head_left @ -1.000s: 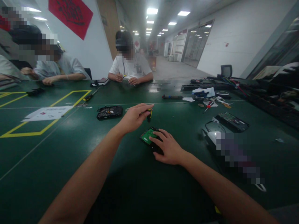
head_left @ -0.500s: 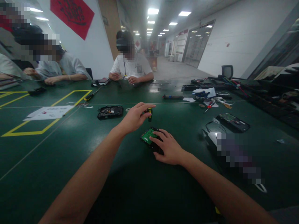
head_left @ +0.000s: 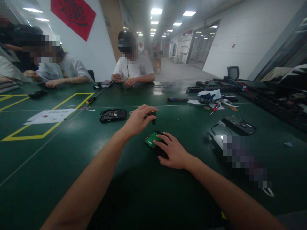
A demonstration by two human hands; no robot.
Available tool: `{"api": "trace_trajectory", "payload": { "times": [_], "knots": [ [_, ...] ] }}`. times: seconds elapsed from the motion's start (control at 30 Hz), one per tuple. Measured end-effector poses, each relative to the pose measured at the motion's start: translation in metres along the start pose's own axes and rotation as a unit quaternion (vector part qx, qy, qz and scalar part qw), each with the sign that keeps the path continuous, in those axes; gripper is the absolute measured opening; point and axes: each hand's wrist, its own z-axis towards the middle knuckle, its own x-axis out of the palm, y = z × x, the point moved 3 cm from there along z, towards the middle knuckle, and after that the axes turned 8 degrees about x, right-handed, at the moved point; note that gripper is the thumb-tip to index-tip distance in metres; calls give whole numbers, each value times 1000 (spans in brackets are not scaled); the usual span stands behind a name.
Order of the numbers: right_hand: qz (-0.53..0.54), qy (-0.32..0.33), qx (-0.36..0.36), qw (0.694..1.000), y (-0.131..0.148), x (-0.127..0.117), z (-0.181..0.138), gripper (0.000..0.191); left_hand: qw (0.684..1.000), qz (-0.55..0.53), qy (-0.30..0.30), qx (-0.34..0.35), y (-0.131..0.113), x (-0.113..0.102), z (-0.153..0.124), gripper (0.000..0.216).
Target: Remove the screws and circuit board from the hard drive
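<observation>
A small hard drive (head_left: 151, 139) with a green circuit board facing up lies on the green table (head_left: 72, 153). My right hand (head_left: 173, 152) rests on its right side, fingers curled over the edge, holding it down. My left hand (head_left: 139, 119) is just above and behind the drive, fingers pinched round the black and yellow handle of a screwdriver (head_left: 153, 116) that stands roughly upright. The screwdriver's tip is too small to make out.
An opened black drive (head_left: 112, 115) lies to the left. A paper sheet (head_left: 49, 115) sits inside yellow floor-tape lines. More drives (head_left: 238, 124), tools and cables clutter the right side. Other people sit at the far edge, working with their own hands.
My left hand has turned slightly on the screwdriver handle, the fingers curling further round it. My right hand and the drive have stayed put.
</observation>
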Motion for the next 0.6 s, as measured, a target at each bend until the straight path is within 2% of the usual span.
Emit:
{"api": "trace_trajectory", "payload": {
  "times": [0.13, 0.3, 0.5, 0.6],
  "knots": [
    [0, 2, 4, 1000, -1, 0, 0, 72, 1000, 2, -4, -3, 1, -1, 0, 23],
    [-1, -3, -1, 1000, -1, 1, 0, 72, 999, -47, 11, -11, -3, -3, 0, 22],
    [-2, -5, -1, 1000, -1, 2, -1, 71, 991, -125, 31, -47, -1, 1, -2, 34],
    [-4, -6, -1, 1000, -1, 2, 0, 72, 991, -123, 24, -51, 3, 4, -3, 35]
  ]
}}
